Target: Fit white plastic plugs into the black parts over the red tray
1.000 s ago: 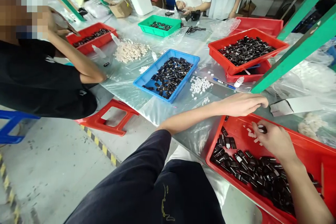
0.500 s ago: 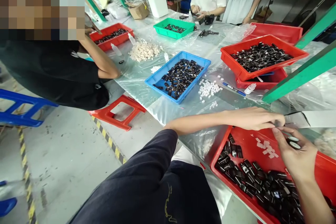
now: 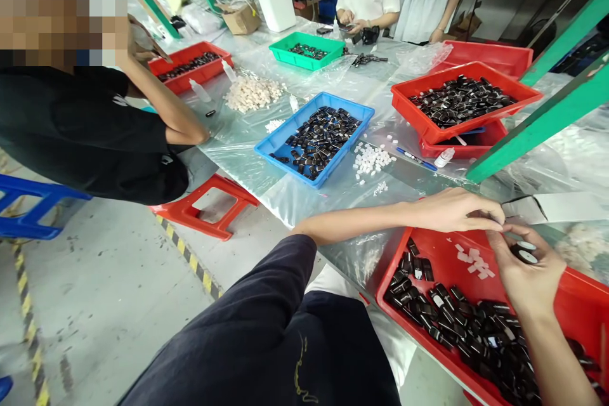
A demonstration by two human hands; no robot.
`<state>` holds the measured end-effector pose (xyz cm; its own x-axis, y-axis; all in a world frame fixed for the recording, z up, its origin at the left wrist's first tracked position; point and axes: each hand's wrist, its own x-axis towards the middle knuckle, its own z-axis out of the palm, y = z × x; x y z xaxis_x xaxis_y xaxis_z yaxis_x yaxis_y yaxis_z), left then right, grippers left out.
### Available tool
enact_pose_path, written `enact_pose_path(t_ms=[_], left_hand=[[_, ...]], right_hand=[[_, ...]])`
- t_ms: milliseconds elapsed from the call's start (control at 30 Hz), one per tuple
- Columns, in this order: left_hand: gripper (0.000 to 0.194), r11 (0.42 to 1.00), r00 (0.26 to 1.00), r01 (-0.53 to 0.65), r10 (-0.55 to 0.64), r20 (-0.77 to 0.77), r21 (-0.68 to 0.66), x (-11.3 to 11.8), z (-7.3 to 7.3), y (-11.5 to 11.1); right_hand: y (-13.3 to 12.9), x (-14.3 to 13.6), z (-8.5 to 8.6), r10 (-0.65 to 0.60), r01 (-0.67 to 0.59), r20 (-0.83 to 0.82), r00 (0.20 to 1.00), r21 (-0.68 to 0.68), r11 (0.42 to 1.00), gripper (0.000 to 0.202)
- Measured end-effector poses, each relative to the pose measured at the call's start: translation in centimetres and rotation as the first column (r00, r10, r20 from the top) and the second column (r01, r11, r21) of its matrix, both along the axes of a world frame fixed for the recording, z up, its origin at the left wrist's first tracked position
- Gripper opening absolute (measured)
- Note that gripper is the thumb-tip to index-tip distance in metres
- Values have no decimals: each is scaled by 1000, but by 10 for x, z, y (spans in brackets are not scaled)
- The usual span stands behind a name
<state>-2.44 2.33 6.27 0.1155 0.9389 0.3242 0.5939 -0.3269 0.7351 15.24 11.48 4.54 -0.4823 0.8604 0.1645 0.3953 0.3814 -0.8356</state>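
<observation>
Above the near red tray (image 3: pixel 428 238) my two hands meet at the fingertips. My left hand (image 3: pixel 459 210) has its thumb and fingers pinched together; whatever is between them is too small to make out. My right hand (image 3: pixel 533 266) is curled around black pieces (image 3: pixel 524 252) with white round ends, its thumb and index finger raised to the left fingertips. Many glossy black pieces (image 3: pixel 476 330) lie in the tray below, beside a few pale flat bits (image 3: pixel 474 261).
A blue tray (image 3: pixel 266 151) of black pieces stands mid-table, beside small white pieces (image 3: pixel 372 158). Stacked red trays (image 3: pixel 428 130) and a green post (image 3: pixel 537 120) are at the right. A person in black (image 3: pixel 85 133) sits at the left; others are across the table.
The whole view has shifted slightly, so the table and trays appear further left. My hands stay together over the red tray, with the left fingers bent a little differently.
</observation>
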Motion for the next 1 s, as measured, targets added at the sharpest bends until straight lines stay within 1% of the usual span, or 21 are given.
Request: enact_pose_path(t_ms=[100, 267, 367, 500, 600, 700, 833, 900, 1000], left_hand=[[31, 998, 1000, -6, 6, -3, 56, 2, -2, 0], [30, 992, 992, -123, 123, -12, 38, 4, -5, 1], [29, 994, 995, -101, 102, -16, 35, 5, -4, 0], [27, 992, 995, -103, 102, 16, 75, 5, -7, 1], [21, 985, 989, -140, 134, 67, 101, 5, -12, 3], [19, 978, 978, -187, 176, 108, 95, 5, -16, 6], [16, 965, 967, -231, 215, 133, 120, 7, -15, 7], [17, 969, 971, -209, 191, 141, 131, 7, -12, 6], [18, 991, 989, -98, 87, 119, 86, 8, -3, 3]], right_hand=[[2, 0, -1, -9, 8, -52, 999, -22, 1000, 42], [0, 0, -1, 14, -5, -146, 989, 60, 998, 28], [-4, -2, 0, 30, -17, -160, 987, 83, 996, 24], [-6, -1, 0, 75, -61, -191, 979, 80, 995, 22], [-5, 0, -1, 125, -114, -201, 972, 66, 991, 25], [-4, 1, -2, 171, -163, -195, 966, 57, 985, 24], [-2, 0, -7, 218, -204, -190, 957, 90, 975, 22], [1, -1, -11, 246, -237, -191, 950, 72, 969, 23], [5, 0, -17, 267, -267, -175, 948, 22, 963, 22]])
